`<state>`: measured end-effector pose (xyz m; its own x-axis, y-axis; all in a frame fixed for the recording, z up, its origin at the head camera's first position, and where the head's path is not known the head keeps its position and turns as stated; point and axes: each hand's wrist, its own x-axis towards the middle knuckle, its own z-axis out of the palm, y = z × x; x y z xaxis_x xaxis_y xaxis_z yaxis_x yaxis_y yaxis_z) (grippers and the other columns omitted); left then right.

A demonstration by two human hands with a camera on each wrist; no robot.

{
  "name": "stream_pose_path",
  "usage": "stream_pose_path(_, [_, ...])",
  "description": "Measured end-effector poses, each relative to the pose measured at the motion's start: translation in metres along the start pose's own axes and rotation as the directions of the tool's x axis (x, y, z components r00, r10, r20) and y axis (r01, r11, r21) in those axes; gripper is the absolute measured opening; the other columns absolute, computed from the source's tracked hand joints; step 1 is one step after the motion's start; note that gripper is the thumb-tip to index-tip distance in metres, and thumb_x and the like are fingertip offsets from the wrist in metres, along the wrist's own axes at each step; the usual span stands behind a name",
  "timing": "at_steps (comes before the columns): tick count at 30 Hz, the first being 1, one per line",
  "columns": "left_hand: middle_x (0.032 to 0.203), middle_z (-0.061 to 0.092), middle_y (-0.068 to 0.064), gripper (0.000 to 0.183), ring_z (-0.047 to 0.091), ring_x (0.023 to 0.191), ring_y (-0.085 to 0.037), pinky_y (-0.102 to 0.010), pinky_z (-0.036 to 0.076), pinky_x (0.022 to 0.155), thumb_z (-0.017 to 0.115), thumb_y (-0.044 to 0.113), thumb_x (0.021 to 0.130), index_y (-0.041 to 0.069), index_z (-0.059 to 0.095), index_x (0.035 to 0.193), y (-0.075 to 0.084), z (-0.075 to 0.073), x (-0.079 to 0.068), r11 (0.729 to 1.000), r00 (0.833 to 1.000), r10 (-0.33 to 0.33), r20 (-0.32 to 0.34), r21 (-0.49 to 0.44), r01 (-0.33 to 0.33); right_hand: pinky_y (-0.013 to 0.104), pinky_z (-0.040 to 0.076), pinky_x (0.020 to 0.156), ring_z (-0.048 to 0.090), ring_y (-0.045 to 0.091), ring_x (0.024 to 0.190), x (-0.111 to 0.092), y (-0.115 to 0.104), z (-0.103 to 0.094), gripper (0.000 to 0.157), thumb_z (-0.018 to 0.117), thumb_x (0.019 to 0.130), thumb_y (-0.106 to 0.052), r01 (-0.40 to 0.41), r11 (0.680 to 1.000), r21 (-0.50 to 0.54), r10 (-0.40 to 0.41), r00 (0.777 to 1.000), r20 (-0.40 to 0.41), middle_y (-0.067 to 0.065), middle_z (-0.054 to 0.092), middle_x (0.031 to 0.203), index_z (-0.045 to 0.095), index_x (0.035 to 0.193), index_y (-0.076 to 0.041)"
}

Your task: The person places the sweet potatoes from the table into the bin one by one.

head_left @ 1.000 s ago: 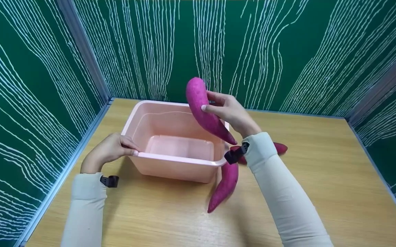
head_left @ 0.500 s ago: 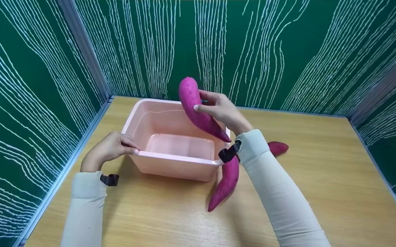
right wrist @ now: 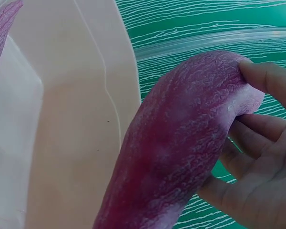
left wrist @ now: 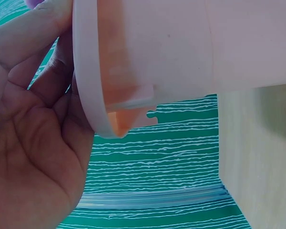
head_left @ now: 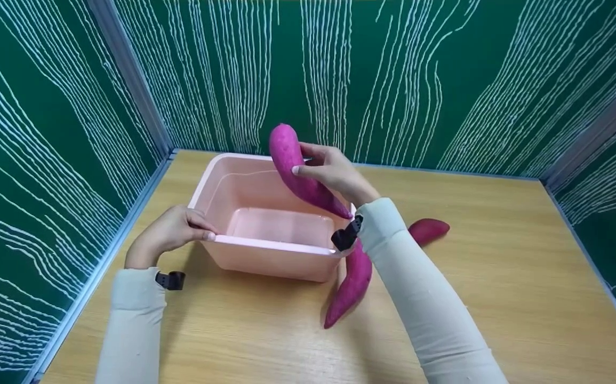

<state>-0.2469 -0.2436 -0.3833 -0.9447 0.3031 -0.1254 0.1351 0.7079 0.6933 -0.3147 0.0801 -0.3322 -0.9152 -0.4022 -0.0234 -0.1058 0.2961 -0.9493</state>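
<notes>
At its near left corner, my left hand [head_left: 169,236] grips the rim of a pink plastic bin [head_left: 276,261]. The left wrist view shows the fingers against the rim [left wrist: 86,62]. My right hand [head_left: 334,172] holds a curved purple sweet potato [head_left: 293,168] between thumb and fingers, raised over the bin's right side. Its thick end points up and away, and its thin tip slants down to the right. In the right wrist view this sweet potato [right wrist: 167,138] overlaps the bin wall [right wrist: 76,133]. The bin's floor looks bare in the head view.
A second sweet potato [head_left: 351,288] lies on the wooden table [head_left: 233,336] beside the bin's near right corner. Another sweet potato [head_left: 429,231] lies farther right, partly behind my right sleeve. Green walls [head_left: 286,64] with white lines enclose the back and sides.
My right hand has carried the sweet potato leftward, farther over the bin. The left hand keeps its place on the rim, and the bin has hardly moved.
</notes>
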Motion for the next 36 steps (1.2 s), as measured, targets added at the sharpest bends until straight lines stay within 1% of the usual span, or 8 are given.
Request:
stream_pose_path(7, [0.105, 0.071, -0.012, 0.02, 0.054, 0.104, -0.028, -0.051, 0.044, 0.1, 0.075, 0.014, 0.082, 0.005, 0.076, 0.099, -0.001, -0.001, -0.001, 1.0, 1.0, -0.02, 0.003, -0.014, 0.02, 0.038, 0.048, 0.1, 0.057, 0.019, 0.116, 0.007, 0.003, 0.006, 0.064, 0.072, 0.086, -0.024, -0.034, 0.999, 0.0, 0.034, 0.999, 0.014, 0.002, 0.059, 0.13, 0.045, 0.144, -0.022])
stream_pose_path(12, [0.107, 0.071, -0.012, 0.02, 0.054, 0.106, -0.029, -0.052, 0.043, 0.102, 0.075, 0.014, 0.082, 0.005, 0.076, 0.1, 0.0, -0.001, -0.001, 0.999, 0.999, -0.036, 0.006, -0.024, 0.036, 0.037, 0.047, 0.101, 0.057, 0.018, 0.118, 0.009, 0.004, 0.01, 0.064, 0.072, 0.086, -0.024, -0.046, 0.999, -0.005, 0.046, 0.999, 0.023, 0.002, 0.059, 0.131, 0.045, 0.144, -0.022])
stream_pose_path(13, [0.106, 0.071, -0.012, 0.02, 0.054, 0.105, -0.028, -0.051, 0.043, 0.102, 0.076, 0.014, 0.081, 0.005, 0.076, 0.1, 0.0, -0.001, -0.001, 0.999, 0.999, -0.036, 0.005, -0.026, 0.036, 0.037, 0.047, 0.101, 0.057, 0.018, 0.118, 0.009, 0.004, 0.01, 0.064, 0.072, 0.086, -0.024, -0.047, 0.999, -0.007, 0.048, 0.999, 0.024, 0.002, 0.059, 0.13, 0.045, 0.144, -0.022])
stream_pose_path(17, [0.106, 0.071, -0.013, 0.018, 0.055, 0.102, -0.027, -0.043, 0.047, 0.095, 0.076, 0.012, 0.081, 0.005, 0.077, 0.097, 0.0, -0.001, -0.001, 1.0, 1.0, 0.003, -0.002, -0.014, -0.003, 0.037, 0.047, 0.101, 0.056, 0.019, 0.118, 0.01, 0.006, 0.012, 0.063, 0.071, 0.087, -0.021, -0.04, 0.999, -0.01, 0.04, 0.999, 0.031, 0.002, 0.06, 0.129, 0.045, 0.144, -0.019])
stream_pose_path(20, [0.105, 0.071, -0.015, 0.016, 0.055, 0.1, -0.026, -0.037, 0.047, 0.089, 0.076, 0.01, 0.081, 0.004, 0.077, 0.096, 0.0, 0.0, -0.001, 0.999, 0.999, 0.035, -0.006, -0.002, -0.035, 0.037, 0.046, 0.102, 0.056, 0.019, 0.117, 0.011, 0.008, 0.012, 0.063, 0.071, 0.087, -0.02, -0.043, 0.999, -0.013, 0.044, 0.998, 0.033, 0.003, 0.06, 0.129, 0.045, 0.144, -0.019])
stream_pose_path(21, [0.105, 0.071, -0.014, 0.016, 0.055, 0.1, -0.026, -0.037, 0.047, 0.089, 0.076, 0.011, 0.081, 0.004, 0.077, 0.096, -0.001, 0.0, 0.0, 0.999, 0.999, 0.033, -0.007, -0.003, -0.033, 0.037, 0.046, 0.102, 0.056, 0.018, 0.117, 0.011, 0.008, 0.012, 0.063, 0.071, 0.087, -0.021, -0.047, 0.999, -0.016, 0.047, 0.998, 0.032, 0.002, 0.06, 0.129, 0.045, 0.144, -0.019])
stream_pose_path(28, [0.106, 0.071, -0.013, 0.018, 0.055, 0.101, -0.026, -0.039, 0.047, 0.091, 0.076, 0.009, 0.081, 0.004, 0.076, 0.098, -0.001, -0.001, 0.001, 1.0, 1.0, 0.007, 0.0, -0.009, -0.007, 0.037, 0.048, 0.1, 0.056, 0.02, 0.116, 0.012, 0.011, 0.012, 0.063, 0.074, 0.085, -0.024, -0.068, 0.997, -0.025, 0.068, 0.997, 0.028, 0.002, 0.06, 0.128, 0.047, 0.142, -0.021])
stream_pose_path(36, [0.107, 0.071, -0.013, 0.018, 0.056, 0.102, -0.027, -0.044, 0.048, 0.095, 0.076, 0.01, 0.081, 0.005, 0.077, 0.098, -0.001, -0.001, 0.001, 1.0, 1.0, -0.01, 0.005, -0.019, 0.01, 0.037, 0.048, 0.101, 0.057, 0.021, 0.116, 0.011, 0.013, 0.014, 0.065, 0.073, 0.086, -0.023, -0.081, 0.996, -0.032, 0.083, 0.996, 0.039, 0.003, 0.06, 0.129, 0.045, 0.144, -0.019])
